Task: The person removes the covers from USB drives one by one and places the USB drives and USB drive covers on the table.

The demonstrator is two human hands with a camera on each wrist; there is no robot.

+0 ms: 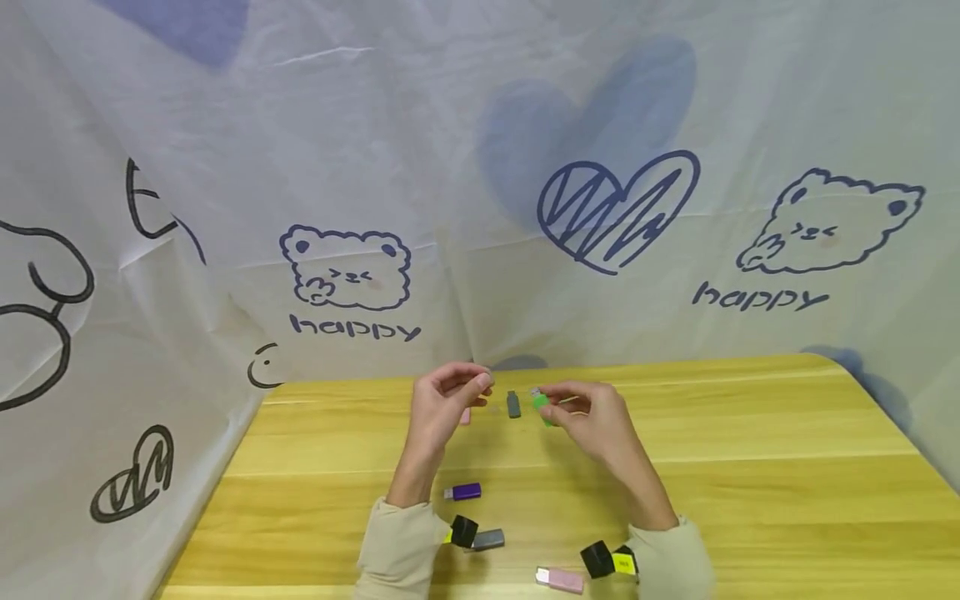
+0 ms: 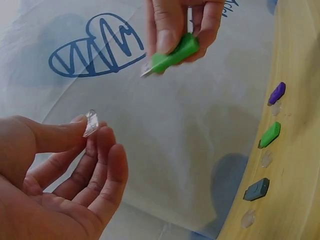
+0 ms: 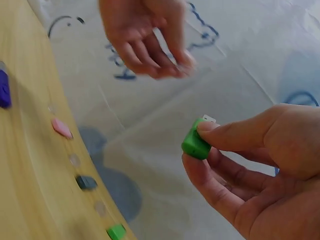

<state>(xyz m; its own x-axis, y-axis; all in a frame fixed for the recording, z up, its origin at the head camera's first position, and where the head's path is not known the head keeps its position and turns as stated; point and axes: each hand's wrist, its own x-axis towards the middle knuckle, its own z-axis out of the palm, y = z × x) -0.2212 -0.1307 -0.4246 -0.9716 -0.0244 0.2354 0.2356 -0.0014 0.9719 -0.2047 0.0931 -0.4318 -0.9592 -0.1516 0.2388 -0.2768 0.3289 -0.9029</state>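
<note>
You wear loose long sleeves in a pale cream cloth. Behind your left hand [image 1: 442,406], the left sleeve [image 1: 401,546] ends past the bare wrist in a soft, creased edge; behind your right hand [image 1: 596,414], the right sleeve [image 1: 675,562] matches it, rumpled too. On the thumb side below each hand sits a small, boxy black device; your right one carries a yellow label [image 1: 624,564] with dark print too small to read.
</note>
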